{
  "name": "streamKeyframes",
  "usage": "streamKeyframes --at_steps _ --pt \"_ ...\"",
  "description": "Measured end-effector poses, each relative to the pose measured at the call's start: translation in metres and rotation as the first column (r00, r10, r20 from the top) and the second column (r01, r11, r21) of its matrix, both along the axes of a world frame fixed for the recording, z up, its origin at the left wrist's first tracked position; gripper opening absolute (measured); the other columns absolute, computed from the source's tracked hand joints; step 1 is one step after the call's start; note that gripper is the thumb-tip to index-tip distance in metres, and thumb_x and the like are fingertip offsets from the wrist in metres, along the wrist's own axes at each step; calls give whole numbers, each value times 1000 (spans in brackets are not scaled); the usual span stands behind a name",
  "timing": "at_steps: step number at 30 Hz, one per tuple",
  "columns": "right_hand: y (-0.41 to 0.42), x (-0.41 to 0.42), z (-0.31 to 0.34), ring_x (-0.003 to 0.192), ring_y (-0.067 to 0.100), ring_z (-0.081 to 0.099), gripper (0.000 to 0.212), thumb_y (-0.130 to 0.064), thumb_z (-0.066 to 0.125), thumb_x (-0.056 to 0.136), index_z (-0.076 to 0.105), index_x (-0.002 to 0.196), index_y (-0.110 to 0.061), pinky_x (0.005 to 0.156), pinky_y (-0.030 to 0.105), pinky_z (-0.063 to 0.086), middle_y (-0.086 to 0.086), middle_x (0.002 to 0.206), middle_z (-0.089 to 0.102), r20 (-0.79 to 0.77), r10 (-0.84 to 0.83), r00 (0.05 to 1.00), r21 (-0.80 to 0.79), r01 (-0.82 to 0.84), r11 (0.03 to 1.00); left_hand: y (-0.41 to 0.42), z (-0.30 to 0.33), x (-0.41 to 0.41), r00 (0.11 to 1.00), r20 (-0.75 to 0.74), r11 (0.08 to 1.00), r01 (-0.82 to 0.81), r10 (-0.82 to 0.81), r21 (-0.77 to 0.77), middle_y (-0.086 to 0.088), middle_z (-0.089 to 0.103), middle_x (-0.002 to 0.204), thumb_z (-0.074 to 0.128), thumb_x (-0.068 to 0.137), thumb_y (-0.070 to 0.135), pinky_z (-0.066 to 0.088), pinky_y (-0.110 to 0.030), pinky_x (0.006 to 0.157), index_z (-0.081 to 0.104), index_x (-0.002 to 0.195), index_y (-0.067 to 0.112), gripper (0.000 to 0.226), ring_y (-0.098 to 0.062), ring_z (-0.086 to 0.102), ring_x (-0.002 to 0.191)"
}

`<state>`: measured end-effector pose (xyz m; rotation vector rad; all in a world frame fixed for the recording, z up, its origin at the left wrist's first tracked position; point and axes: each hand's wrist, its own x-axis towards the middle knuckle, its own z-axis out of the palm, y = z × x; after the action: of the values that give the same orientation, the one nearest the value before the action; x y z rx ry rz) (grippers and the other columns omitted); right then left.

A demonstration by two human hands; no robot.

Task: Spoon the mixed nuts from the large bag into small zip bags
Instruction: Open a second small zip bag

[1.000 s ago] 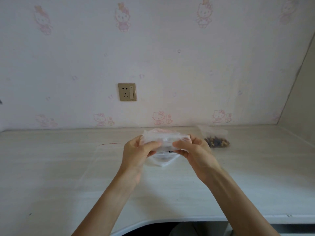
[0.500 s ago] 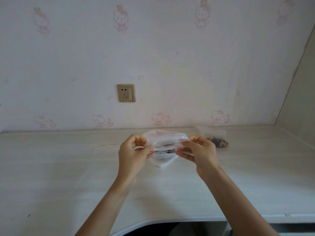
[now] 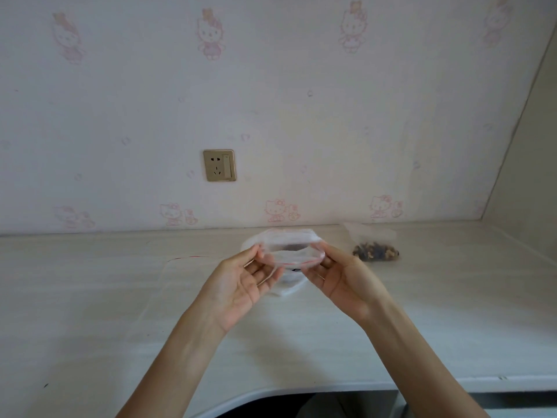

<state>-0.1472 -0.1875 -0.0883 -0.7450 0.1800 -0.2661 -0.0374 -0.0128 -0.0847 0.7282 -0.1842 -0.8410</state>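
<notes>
Clear small zip bag (image 3: 291, 251) — mouth now pulled open | left hand (image 3: 241, 286), right hand (image 3: 346, 282) — fingers pinching rim

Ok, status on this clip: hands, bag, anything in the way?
Left hand and right hand pinch small zip bag, mouth open. Nut bag behind right. No spoon visible.

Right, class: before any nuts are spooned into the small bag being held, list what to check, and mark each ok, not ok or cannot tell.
1. Small zip bag mouth open: ok.
2. Left hand and right hand each pinch an end of the mouth: ok.
3. A hand free for spooning: not ok.
4. Spoon in view: not ok.
5. Bag of nuts on the desk close by: ok.
6. Held bag empty: cannot tell, something dark shows inside.
</notes>
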Motion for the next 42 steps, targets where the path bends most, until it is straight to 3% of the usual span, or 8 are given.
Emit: streamKeyframes --at_steps 11,14,22,27,31,34,37,42 --pt "4 1 5 82 23 68 22 -13 58 82 77 87 -4 76 35 57 14 96 70 44 -21 999 -96 25 995 0 9 -10 979 198 990 26 -53 135 4 51 60 67 78 22 46 -32 76 73 75 14 11 -12 57 59" --pt "3 -3 3 96 24 67 35 -20 73 80 74 109 0 80 34 59 13 102 69 41 -1 999 -309 13 951 0 3 -11 842 539 927 -197 -6 318 -2 61 75 85 57 29 54 -30 79 68 87 9 40 -14 63 76" --pt "22 0 0 77 19 72 25 -6 72 90 76 68 -18 77 34 62 8 79 76 -31 -338 941 -588 256 767 -13 -15 -12 399 895 683 -712 202 163 8 40 61 79 82 12 55 -41 58 44 64 18 40 -11 43 58" --pt "10 1 -7 58 13 58 17 4 67 82 55 76 -7 55 25 53 7 68 59 44 -578 815 -813 365 454 -1 -10 -11 381 898 676 -723 221 140 11 62 79 74 92 10 63 -50 58 55 84 19 23 -16 66 56" --pt "4 3 -7 76 4 58 28 6 63 79 56 74 -21 61 11 42 -4 84 63 134 -564 815 -955 258 146 6 -4 -13 -96 986 482 -876 -138 -18 13 52 110 73 80 -5 53 -40 57 46 95 26 43 -15 60 69" --pt "1 6 -2 86 2 60 31 7 61 82 56 76 -23 61 8 43 -7 88 64 154 -533 832 -962 249 111 6 4 -19 -283 918 557 -826 -280 -85 11 47 124 64 63 -21 42 -32 47 41 93 27 61 -11 49 70" --pt "-1 6 5 88 8 62 31 6 65 80 55 84 -23 67 12 47 -9 92 64 149 -454 879 -971 217 101 7 9 -16 -310 898 657 -753 -313 -31 21 52 122 55 66 -21 48 -39 52 40 82 30 55 -11 51 71" --pt "-4 -4 15 67 11 59 38 6 66 77 52 92 -26 53 27 45 -13 98 63 143 -280 949 -987 156 26 10 8 0 -35 939 723 -647 -343 240 24 65 112 55 72 -17 55 -43 87 63 72 31 48 -10 67 103"
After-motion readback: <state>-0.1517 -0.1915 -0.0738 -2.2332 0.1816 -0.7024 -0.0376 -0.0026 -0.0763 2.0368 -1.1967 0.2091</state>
